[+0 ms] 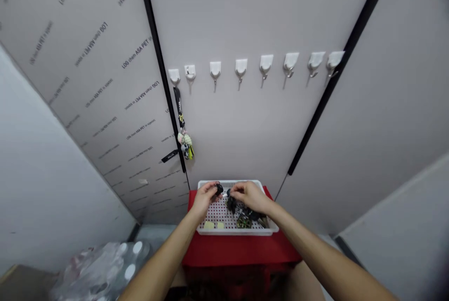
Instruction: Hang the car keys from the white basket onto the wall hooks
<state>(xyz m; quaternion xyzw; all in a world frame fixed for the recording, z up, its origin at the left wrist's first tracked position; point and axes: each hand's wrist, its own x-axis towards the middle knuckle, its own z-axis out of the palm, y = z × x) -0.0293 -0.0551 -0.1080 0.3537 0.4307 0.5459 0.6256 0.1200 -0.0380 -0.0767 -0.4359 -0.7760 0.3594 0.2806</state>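
Note:
My left hand [205, 199] pinches a small black key fob [219, 189] above a white perforated plastic tray [228, 184]. My right hand [247, 196] hangs over the tray, its fingertips at a tangle of black keychains [245, 216]. Whether those fingers grip anything is hidden. Two small pale yellow pieces [209, 225] lie at the tray's front left. A keychain with a black lanyard and small charms [184, 144] hangs from the leftmost white adhesive hook [174, 76].
The tray stands on a red-covered table [238, 250] against a grey wall with a row of several white adhesive hooks [266, 64]. Black trim strips run up the wall. A crumpled clear plastic bag [101, 268] lies low at the left.

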